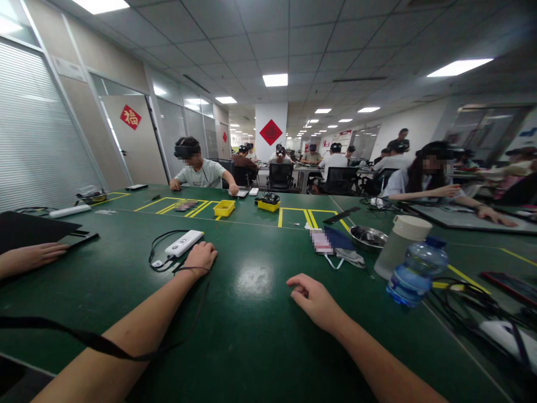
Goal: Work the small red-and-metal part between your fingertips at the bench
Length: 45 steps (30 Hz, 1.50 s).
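My left hand (201, 257) rests on the green table (251, 324), its fingers curled down, just right of a white power bank (183, 243) with a black cable. Whether anything lies under those fingers is hidden. A thin dark cord runs by the wrist. Farther right, my right hand (313, 298) hovers at or just above the table, fingers loosely bent and apart, with nothing between them. Ahead of it lie a card on a lanyard (321, 240) and a grey cloth (351, 257).
A blue-tinted water bottle (417, 271), a pale tumbler (401, 246) and a metal bowl (369, 236) stand at the right. Black cables lie at the far right. Yellow trays (224, 208) sit ahead. Another person's hand (42, 254) rests at the left on a black panel.
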Motion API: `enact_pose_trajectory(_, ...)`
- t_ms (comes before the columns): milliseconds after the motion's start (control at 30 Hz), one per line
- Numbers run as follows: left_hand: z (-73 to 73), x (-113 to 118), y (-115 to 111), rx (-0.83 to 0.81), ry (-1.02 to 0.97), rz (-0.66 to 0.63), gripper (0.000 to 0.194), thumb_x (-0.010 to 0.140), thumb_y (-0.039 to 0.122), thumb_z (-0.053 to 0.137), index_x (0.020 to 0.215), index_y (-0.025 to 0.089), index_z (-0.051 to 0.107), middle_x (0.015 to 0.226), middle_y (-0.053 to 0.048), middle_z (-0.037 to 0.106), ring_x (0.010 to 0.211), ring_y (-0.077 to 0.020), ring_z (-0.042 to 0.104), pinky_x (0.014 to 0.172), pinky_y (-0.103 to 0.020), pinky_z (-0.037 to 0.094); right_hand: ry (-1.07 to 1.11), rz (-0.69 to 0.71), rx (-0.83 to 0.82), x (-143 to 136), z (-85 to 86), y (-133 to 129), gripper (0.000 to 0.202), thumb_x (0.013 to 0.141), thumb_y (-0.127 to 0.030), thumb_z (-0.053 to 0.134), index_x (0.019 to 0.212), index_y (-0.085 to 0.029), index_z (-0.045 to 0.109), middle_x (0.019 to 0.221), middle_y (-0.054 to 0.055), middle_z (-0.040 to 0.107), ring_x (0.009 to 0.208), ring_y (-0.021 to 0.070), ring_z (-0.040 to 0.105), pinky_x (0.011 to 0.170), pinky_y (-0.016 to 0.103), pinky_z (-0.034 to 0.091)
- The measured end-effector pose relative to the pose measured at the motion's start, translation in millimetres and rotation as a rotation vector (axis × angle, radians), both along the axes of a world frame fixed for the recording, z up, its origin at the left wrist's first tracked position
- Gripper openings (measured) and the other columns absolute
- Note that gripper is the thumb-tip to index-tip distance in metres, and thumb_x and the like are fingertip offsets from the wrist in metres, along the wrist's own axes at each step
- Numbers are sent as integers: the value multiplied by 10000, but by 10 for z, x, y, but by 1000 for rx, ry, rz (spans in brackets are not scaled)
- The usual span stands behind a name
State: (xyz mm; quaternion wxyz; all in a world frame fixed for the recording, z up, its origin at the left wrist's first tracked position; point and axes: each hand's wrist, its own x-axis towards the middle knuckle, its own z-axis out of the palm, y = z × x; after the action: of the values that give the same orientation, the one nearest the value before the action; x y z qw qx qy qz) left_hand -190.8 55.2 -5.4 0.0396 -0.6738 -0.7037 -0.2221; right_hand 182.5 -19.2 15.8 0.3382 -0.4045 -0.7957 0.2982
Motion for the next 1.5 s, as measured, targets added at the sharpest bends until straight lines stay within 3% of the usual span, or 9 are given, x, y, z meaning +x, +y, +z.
enact_pose_trajectory(100, 17, -154, 17, 7, -88, 9, 253, 839, 313, 453, 852, 111, 605, 856, -96, 581, 874, -214, 506, 845, -301, 334, -11, 0, -15, 12, -8, 19, 200, 765, -186, 525, 938, -192, 626, 784, 15, 631, 638, 132, 582, 617, 266, 448)
enact_pose_trajectory(200, 12, 26, 69, -12, -184, -39, 326, 855, 343, 416, 894, 85, 611, 929, -142, 599, 934, -243, 518, 868, -322, 340, -4, -19, -45, 26, -23, 43, 190, 762, -192, 526, 922, -189, 627, 729, 6, 632, 628, 139, 585, 609, 269, 444)
enact_pose_trajectory(367, -60, 906, 5, -56, -202, -197, 361, 850, 366, 414, 1023, 108, 597, 1069, -165, 588, 1049, -257, 501, 940, -339, 323, 41, -48, -160, 57, -64, 87, 219, 788, -221, 477, 959, -167, 603, 731, 17, 650, 682, 161, 615, 655, 290, 455)
enact_pose_trajectory(533, -91, 1892, -423, -23, -270, -580, 501, 817, 408, 469, 1226, 118, 495, 1261, -170, 488, 1202, -284, 402, 1027, -377, 257, 54, -125, -127, 115, -123, 177, 234, 760, -218, 468, 933, -159, 614, 709, 14, 644, 657, 163, 600, 653, 295, 449)
enact_pose_trajectory(633, -58, 2196, -644, -107, -366, -692, 527, 783, 282, 506, 1280, 119, 446, 1281, -163, 472, 1209, -280, 400, 1033, -367, 274, -1, -224, -36, 185, -153, 256, 240, 732, -173, 452, 896, -166, 627, 729, 15, 631, 659, 158, 575, 662, 290, 439)
enact_pose_trajectory(867, -54, 2055, -732, -158, -445, -632, 618, 706, 36, 408, 1315, 137, 391, 1221, -128, 520, 1095, -208, 497, 963, -328, 362, -350, -296, 12, 286, -158, 298, 331, 656, -47, 463, 921, -166, 623, 820, 43, 589, 775, 155, 542, 727, 257, 392)
enact_pose_trajectory(1200, 9, 2186, -666, -108, -210, -586, 390, 767, 230, 531, 1157, 201, 523, 1046, -89, 574, 954, -229, 540, 836, -336, 404, -411, -220, 80, 115, -169, 182, 111, 764, -212, 546, 845, -207, 622, 896, 47, 546, 823, 161, 552, 749, 259, 392)
enact_pose_trajectory(1400, -25, 2079, -601, -86, -272, -635, 287, 779, 135, 465, 1029, 187, 593, 941, -74, 603, 869, -199, 564, 793, -313, 423, -230, -194, 28, 136, -127, 192, 90, 744, -223, 584, 814, -200, 634, 822, 30, 581, 746, 153, 547, 700, 272, 400)
enact_pose_trajectory(1500, 6, 2002, -616, -83, -479, -633, 214, 782, 157, 484, 952, 187, 611, 875, -62, 612, 822, -184, 577, 774, -307, 434, 31, -132, -160, 112, -84, 159, 142, 734, -252, 598, 855, -185, 633, 708, 2, 588, 633, 135, 526, 621, 267, 394)
